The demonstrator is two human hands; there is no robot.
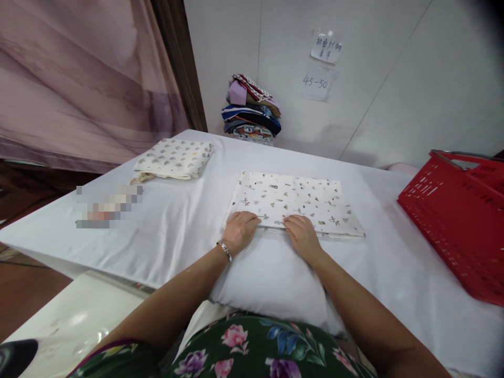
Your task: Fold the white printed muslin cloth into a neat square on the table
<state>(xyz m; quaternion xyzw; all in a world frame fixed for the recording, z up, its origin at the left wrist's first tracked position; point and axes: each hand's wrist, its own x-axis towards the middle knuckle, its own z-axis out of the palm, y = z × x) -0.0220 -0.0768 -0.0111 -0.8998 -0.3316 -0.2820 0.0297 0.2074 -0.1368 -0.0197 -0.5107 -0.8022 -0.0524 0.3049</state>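
Note:
A white cloth [293, 197] printed with small plants and figures lies folded in a flat rectangle in front of me. At the left part of its near edge, my left hand [240, 232] is closed on the fabric, fingers on top and thumb hidden. My right hand [304, 237] grips the same edge further right, its fingers bent over the cloth. Between the hands the upper layer sits slightly apart from the layer below. Both hands rest low, close to the white tabletop covering [185, 226].
Another folded printed cloth [175, 158] lies at the back left, with a blurred-out item [112, 207] nearer me. A red plastic basket [452, 220] stands at the right. Behind the table, a pile of folded fabrics [252, 110] leans near the wall; a pink curtain [86, 79] hangs left.

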